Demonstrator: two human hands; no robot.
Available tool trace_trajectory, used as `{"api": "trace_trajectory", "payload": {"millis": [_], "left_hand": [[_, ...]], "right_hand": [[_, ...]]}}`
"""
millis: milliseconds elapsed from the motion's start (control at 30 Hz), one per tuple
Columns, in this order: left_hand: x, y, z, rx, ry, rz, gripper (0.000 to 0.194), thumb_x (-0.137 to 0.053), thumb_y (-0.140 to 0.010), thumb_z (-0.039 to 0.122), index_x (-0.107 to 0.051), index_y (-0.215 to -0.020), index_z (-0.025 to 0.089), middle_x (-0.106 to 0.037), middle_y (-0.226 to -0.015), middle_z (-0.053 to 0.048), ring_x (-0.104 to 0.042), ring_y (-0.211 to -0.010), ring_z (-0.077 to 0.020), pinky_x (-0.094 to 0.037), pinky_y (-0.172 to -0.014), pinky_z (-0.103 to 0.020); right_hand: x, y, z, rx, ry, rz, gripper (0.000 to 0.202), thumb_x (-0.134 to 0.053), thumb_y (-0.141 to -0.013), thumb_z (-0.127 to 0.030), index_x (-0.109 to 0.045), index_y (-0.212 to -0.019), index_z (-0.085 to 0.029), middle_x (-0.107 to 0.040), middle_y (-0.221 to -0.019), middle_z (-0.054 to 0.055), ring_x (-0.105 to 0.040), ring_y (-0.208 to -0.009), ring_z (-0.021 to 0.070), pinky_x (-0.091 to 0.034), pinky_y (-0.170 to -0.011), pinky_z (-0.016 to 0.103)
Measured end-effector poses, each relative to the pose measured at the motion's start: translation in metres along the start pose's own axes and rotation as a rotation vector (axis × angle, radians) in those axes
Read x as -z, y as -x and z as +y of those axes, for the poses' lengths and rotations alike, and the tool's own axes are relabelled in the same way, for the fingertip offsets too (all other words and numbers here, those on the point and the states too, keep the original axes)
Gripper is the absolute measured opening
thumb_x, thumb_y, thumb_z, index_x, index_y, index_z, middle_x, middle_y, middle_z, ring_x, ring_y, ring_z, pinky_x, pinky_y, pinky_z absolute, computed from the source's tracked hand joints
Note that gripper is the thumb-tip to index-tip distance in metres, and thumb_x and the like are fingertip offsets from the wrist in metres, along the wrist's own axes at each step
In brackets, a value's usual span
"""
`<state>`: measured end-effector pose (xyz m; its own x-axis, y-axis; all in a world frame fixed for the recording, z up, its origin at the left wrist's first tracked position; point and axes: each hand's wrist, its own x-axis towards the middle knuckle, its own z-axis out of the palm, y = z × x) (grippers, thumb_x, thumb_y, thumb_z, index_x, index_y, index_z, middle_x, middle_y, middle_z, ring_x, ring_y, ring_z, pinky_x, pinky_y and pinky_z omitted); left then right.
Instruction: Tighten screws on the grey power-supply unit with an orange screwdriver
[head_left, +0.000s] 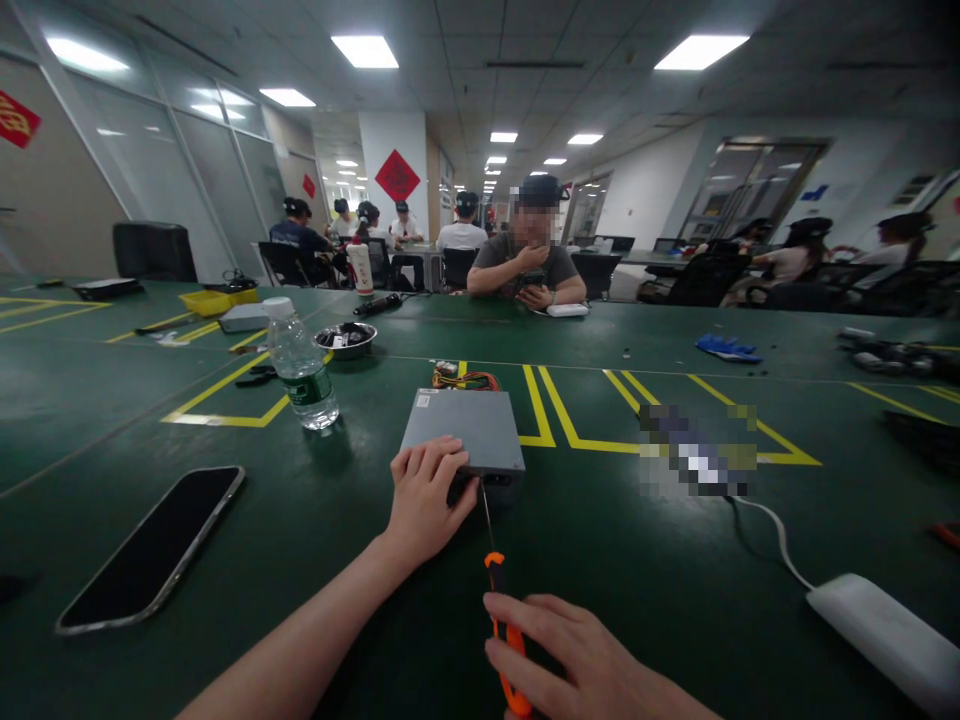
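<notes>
A grey metal computer power supply lies on the green table, its bundle of coloured cables at the far side. My left hand grips its near left corner, fingers on top and thumb at the near face. My right hand holds an orange and black screwdriver by the handle. The screwdriver's thin shaft points away from me, its tip at the near face of the power supply. Whether the tip sits in a screw is too small to tell.
Left of the power supply stand a water bottle and a metal bowl of small dark parts. A phone lies nearer me. At right, a white power bank trails a cable to a blurred device. A person sits opposite.
</notes>
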<state>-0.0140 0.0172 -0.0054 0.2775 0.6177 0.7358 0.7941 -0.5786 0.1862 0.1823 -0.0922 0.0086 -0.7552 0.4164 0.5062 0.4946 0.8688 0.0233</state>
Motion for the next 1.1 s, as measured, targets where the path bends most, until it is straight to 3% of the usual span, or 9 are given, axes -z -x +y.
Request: {"api": "trace_trajectory", "payload": {"millis": [533, 700, 900, 1100], "left_hand": [[0.011, 0.002, 0.002, 0.003, 0.004, -0.047, 0.02, -0.053, -0.082, 0.025, -0.054, -0.101, 0.024, -0.061, -0.113, -0.002, -0.05, -0.11, -0.0207, -0.031, -0.09, -0.039], [0.016, 0.005, -0.001, -0.033, 0.015, -0.088, 0.023, -0.052, -0.083, 0.025, -0.053, -0.106, 0.025, -0.059, -0.116, -0.002, -0.048, -0.111, -0.0201, -0.031, -0.091, -0.038], [0.01, 0.005, 0.004, 0.039, -0.011, -0.035, 0.02, -0.053, -0.082, 0.029, -0.054, -0.101, 0.023, -0.059, -0.112, -0.005, -0.049, -0.109, -0.0221, -0.031, -0.09, -0.04], [0.008, 0.005, 0.004, 0.015, -0.056, -0.044, 0.034, -0.052, -0.082, 0.03, -0.05, -0.115, 0.023, -0.058, -0.113, -0.006, -0.05, -0.108, -0.0219, -0.03, -0.09, -0.039]], "right_hand": [[0.012, -0.034, -0.012, 0.007, -0.009, 0.152, 0.03, -0.04, -0.093, -0.039, -0.054, -0.099, -0.013, -0.064, -0.104, 0.014, -0.063, -0.078, 0.0178, -0.049, -0.07, 0.032], [0.01, -0.03, -0.015, 0.034, 0.061, 0.109, 0.03, -0.04, -0.094, -0.038, -0.057, -0.104, -0.016, -0.064, -0.103, 0.013, -0.063, -0.079, 0.0168, -0.049, -0.07, 0.031], [-0.003, -0.02, -0.013, 0.079, 0.081, 0.133, 0.03, -0.038, -0.094, -0.037, -0.059, -0.101, -0.017, -0.066, -0.1, 0.012, -0.063, -0.073, 0.016, -0.05, -0.069, 0.03], [-0.015, -0.015, -0.01, 0.092, 0.057, 0.126, 0.023, -0.045, -0.092, -0.031, -0.058, -0.101, -0.014, -0.064, -0.104, 0.015, -0.063, -0.083, 0.0168, -0.05, -0.071, 0.028]]}}
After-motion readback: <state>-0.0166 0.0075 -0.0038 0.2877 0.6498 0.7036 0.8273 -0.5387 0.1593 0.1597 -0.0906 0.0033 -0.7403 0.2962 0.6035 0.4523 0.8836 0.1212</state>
